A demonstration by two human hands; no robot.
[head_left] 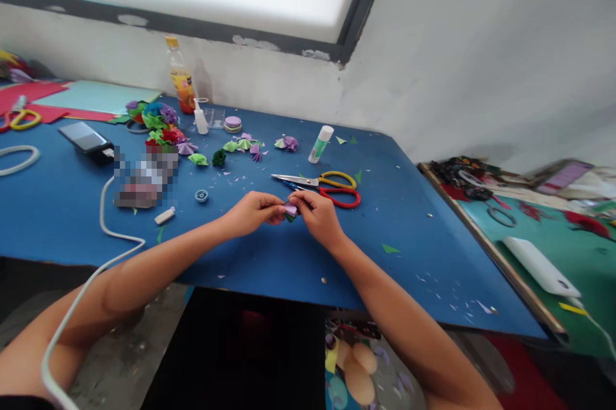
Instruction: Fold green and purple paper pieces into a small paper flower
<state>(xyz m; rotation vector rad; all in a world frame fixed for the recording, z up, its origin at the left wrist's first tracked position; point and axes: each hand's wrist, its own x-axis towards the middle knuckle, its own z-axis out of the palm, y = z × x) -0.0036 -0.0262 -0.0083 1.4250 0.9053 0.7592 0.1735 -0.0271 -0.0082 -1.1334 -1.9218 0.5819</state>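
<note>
Both hands meet over the front of the blue table. My left hand (255, 212) is closed, thumb and fingers pinched on a small purple and green paper piece (291, 210). From the other side my right hand (315, 212) pinches the same piece. A thin dark stick or wire seems to run between the fingertips; its kind is too small to make out. Just beyond the hands lie scissors (320, 184) with one yellow and one red handle loop, blades pointing left. A glue stick (320, 144) with a white cap stands behind them.
Folded paper flowers (245, 144) and a colourful paper bunch (154, 116) lie farther back. A juice bottle (181, 83), white glue bottle (200, 119) and phone (85, 139) stand or lie left. A white cable (102, 205) crosses my left arm. Paper scraps (391, 248) are scattered right.
</note>
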